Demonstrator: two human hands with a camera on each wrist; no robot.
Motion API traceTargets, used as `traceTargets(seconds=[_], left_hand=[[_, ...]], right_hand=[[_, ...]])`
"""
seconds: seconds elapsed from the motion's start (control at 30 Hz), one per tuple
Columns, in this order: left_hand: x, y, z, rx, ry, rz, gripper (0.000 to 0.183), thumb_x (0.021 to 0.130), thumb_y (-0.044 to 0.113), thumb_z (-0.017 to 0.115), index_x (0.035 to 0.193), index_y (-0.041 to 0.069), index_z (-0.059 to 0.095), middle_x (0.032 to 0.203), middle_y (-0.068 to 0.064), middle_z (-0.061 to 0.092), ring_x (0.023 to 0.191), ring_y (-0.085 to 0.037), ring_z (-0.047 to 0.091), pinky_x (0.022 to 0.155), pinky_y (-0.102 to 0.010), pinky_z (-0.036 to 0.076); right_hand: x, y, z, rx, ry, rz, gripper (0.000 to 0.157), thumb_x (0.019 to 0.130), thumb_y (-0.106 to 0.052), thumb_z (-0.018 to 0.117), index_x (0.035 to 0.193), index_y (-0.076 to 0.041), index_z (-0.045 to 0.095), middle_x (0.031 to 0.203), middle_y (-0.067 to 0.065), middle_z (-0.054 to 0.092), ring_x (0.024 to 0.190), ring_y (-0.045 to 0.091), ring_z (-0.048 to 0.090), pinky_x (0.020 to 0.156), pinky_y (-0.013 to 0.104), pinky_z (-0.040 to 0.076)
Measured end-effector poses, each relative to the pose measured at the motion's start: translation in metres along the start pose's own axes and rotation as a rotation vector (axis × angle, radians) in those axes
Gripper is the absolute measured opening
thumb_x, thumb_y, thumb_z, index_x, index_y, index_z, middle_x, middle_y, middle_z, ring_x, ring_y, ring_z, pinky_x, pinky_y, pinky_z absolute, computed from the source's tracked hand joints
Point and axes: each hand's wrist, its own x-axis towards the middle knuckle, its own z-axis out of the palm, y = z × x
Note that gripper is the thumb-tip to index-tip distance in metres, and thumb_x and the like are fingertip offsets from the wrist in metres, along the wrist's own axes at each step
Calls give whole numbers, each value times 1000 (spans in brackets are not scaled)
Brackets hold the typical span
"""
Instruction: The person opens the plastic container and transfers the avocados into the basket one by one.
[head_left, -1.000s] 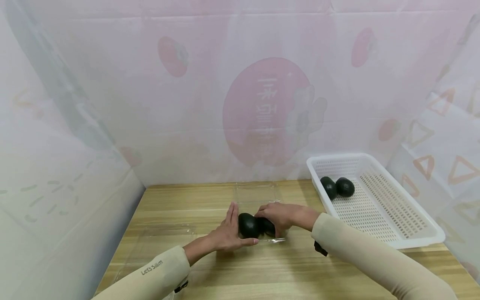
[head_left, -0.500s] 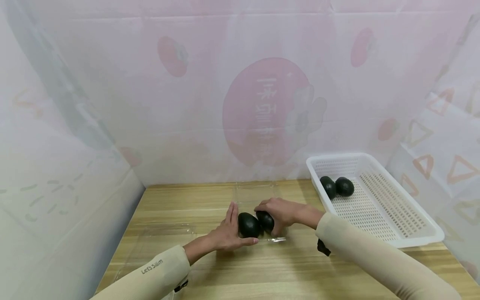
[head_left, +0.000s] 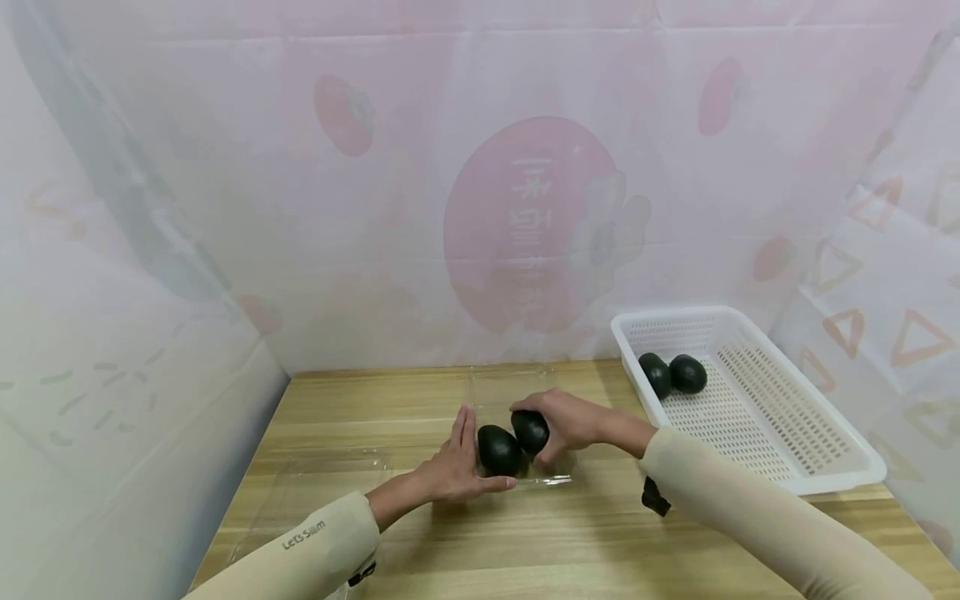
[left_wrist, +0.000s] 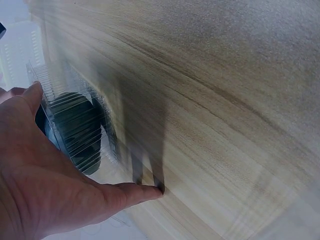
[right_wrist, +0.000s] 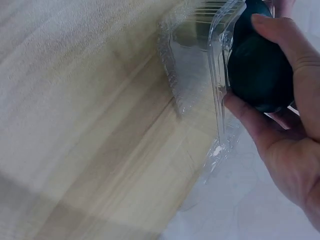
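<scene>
A clear plastic clamshell box (head_left: pixel 552 481) stands unfolded on the wooden table, its lid (head_left: pixel 512 385) laid back toward the wall. One dark green avocado (head_left: pixel 498 451) sits in the box's left part. My left hand (head_left: pixel 453 469) rests along the box's left side with straight fingers, the thumb at the front rim. A second avocado (head_left: pixel 531 432) is gripped by my right hand (head_left: pixel 566 421), raised and tilted over the box's right part. In the right wrist view, that avocado (right_wrist: pixel 262 75) shows between thumb and fingers, beside the clear box wall (right_wrist: pixel 217 65).
At the right stands a white perforated basket (head_left: pixel 832 417) with two avocados (head_left: pixel 688 374) near its left wall. Another clear plastic box (head_left: pixel 330 460) lies at the left, partly behind the left sleeve. A printed cloth wall (head_left: pixel 375 250) borders the table's back.
My right hand has drawn the avocado up and slightly back from low in the box's right part. The left hand and the other avocado have stayed in place.
</scene>
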Motion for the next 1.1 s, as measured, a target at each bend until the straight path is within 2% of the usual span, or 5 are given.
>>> traceTargets(seconds=[0.23, 0.43, 0.57, 0.8, 1.1], left_hand=[[7, -10, 8, -4, 13, -6, 132, 90, 70, 72, 166, -7, -3, 174, -29, -8, 151, -56, 31, 115, -63, 40], [16, -22, 16, -11, 32, 7, 136, 87, 78, 69, 168, -4, -3, 175, -27, -9, 151, -57, 30, 115, -65, 39], [16, -22, 17, -7, 34, 5, 136, 86, 78, 69, 168, -4, -3, 175, -26, -8, 151, -57, 31, 115, -65, 39], [17, -22, 17, -3, 35, 2, 136, 86, 77, 70, 167, -4, -3, 175, -27, -8, 151, -57, 30, 117, -64, 37], [16, -21, 16, -4, 36, -3, 136, 86, 77, 70, 168, -4, -2, 175, -26, -8, 151, -57, 31, 115, -65, 39]], right_hand=[[-1, -4, 0, 120, 79, 104, 88, 73, -31, 97, 147, 0, 60, 132, 10, 71, 103, 15, 65, 90, 30, 54], [-2, -5, 1, 190, 118, 180, 89, 74, -37, 95, 150, -6, 59, 140, 11, 68, 117, 23, 65, 97, 39, 54], [-2, -5, -1, 212, 144, 193, 89, 75, -37, 95, 151, -7, 59, 143, 13, 66, 122, 27, 65, 97, 39, 54], [-5, -2, -8, 243, 184, 177, 86, 78, -33, 95, 152, -7, 58, 149, 15, 62, 137, 36, 57, 108, 51, 50], [-10, 3, -21, 315, 220, 186, 86, 78, -35, 94, 151, -7, 59, 146, 19, 62, 118, 31, 64, 86, 32, 56]])
